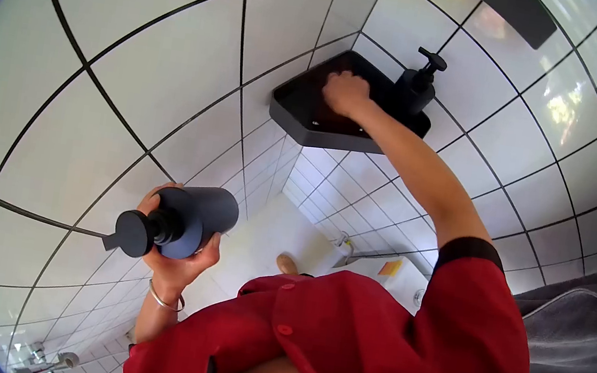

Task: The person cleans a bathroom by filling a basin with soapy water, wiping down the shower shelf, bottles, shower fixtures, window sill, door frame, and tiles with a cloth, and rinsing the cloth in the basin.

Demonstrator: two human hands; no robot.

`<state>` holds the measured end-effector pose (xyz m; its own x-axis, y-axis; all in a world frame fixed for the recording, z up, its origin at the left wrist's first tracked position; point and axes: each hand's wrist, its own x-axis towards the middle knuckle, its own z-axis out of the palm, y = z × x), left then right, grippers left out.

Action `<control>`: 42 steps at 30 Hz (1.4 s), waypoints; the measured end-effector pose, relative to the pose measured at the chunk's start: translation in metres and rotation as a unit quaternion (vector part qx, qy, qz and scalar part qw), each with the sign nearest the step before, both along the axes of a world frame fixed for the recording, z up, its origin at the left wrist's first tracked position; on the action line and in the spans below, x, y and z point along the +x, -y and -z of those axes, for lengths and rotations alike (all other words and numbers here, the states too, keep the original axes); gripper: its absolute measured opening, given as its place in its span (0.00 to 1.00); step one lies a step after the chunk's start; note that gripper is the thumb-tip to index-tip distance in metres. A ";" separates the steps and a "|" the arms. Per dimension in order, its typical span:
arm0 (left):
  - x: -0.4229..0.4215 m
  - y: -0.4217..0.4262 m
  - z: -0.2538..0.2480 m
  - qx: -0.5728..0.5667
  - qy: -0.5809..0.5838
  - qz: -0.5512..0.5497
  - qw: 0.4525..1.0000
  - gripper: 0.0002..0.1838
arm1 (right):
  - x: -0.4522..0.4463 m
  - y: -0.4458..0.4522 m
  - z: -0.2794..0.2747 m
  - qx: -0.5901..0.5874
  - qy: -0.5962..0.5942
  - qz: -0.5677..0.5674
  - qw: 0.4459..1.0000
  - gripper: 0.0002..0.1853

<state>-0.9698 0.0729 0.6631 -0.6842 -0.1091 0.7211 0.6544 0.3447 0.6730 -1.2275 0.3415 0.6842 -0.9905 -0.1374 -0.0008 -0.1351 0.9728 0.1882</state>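
My left hand (176, 267) is wrapped round a dark pump bottle (210, 208), which is tilted with its black pump head toward the lower left. A bracelet circles that wrist. My right hand (346, 92) reaches into a black corner shelf (320, 138), its fingers curled down near the shelf floor. Whether anything is under those fingers is hidden. A second black pump bottle (412, 92) stands upright at the shelf's right end, apart from my right hand.
White tiled walls (174, 39) with dark grout meet behind the shelf. Above it, a dark bar (513, 14) juts from the wall. A grey towel (577, 325) hangs at the right. Lower left is a shower head (66, 360). Below lies a pale floor (269, 236).
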 end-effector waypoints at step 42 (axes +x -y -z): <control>-0.234 -0.276 -0.028 -0.047 0.154 0.196 0.967 0.39 | 0.102 -0.146 -0.080 -0.577 -0.152 -0.024 0.802 0.23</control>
